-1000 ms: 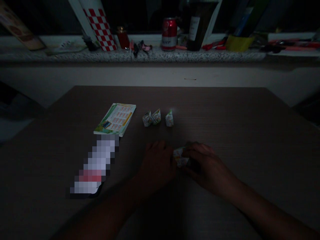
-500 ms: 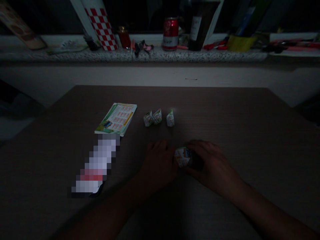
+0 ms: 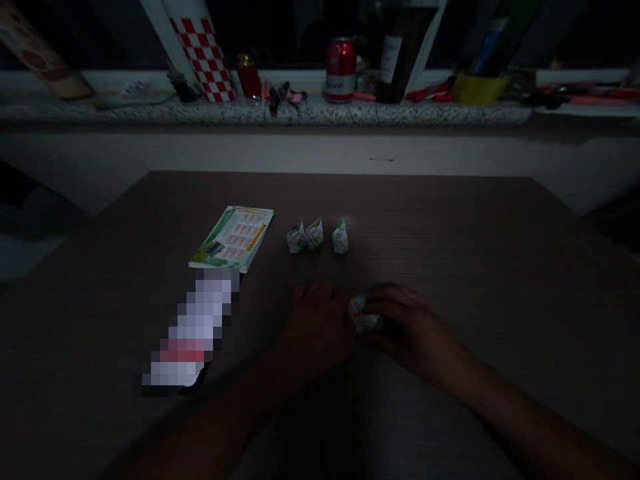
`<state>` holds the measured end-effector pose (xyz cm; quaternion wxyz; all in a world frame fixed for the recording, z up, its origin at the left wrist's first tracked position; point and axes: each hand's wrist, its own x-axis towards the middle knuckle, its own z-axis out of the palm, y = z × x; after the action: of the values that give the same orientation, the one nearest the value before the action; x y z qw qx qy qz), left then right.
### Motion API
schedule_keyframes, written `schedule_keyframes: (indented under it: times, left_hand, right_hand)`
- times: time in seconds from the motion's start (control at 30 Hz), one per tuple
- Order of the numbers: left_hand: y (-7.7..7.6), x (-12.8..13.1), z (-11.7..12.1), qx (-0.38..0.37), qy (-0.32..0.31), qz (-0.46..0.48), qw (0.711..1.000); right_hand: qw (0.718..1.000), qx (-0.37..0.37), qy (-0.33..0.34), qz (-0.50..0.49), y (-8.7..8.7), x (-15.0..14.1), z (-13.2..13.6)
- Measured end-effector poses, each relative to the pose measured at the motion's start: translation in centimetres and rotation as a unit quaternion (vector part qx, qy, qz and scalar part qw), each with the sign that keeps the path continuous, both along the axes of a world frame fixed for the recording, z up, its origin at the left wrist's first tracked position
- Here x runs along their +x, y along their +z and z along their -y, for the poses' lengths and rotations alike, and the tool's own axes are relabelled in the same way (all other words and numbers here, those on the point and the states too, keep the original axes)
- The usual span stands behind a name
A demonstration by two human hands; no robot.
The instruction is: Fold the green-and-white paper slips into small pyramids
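Note:
The scene is dim. My left hand (image 3: pixel 317 327) and my right hand (image 3: pixel 407 323) meet over a small printed piece of paper (image 3: pixel 361 315), partly folded, which both grip just above the brown table (image 3: pixel 475 253). Most of the paper is hidden by my fingers. Three small folded paper shapes (image 3: pixel 317 236) stand in a row on the table beyond my hands. A stack of printed paper sheets (image 3: pixel 233 237) lies to their left.
A blurred-out oblong object (image 3: pixel 193 330) lies on the table left of my left hand. Behind the table a stone ledge (image 3: pixel 280 110) carries a red can (image 3: pixel 341 69), a dark bottle (image 3: pixel 394 53), a red-checked tube (image 3: pixel 200 47) and assorted small items.
My right fingers shifted over the paper, uncovering more of it half a second ago and covering it again now. Both hands stayed in place.

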<state>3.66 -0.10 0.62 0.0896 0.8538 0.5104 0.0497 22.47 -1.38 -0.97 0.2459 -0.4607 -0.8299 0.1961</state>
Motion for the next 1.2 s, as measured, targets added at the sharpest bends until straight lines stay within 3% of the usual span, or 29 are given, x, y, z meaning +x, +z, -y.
schedule_keyframes:
  times: [0.27, 0.7, 1.2]
  left_hand:
    - [-0.1, 0.0, -0.1, 0.001, 0.002, 0.014, 1.000]
    - [0.2, -0.5, 0.0, 0.009, 0.001, 0.014, 1.000]
    - [0.6, -1.1, -1.1, -0.055, 0.023, 0.010, 0.998]
  right_hand:
    - [1.000, 0.004, 0.027, 0.013, 0.0, 0.1, 0.1]
    - [0.999, -0.006, 0.018, 0.042, 0.2, 0.0, -0.1]
    - [0.999, -0.011, 0.016, 0.050, 0.4, 0.1, 0.0]
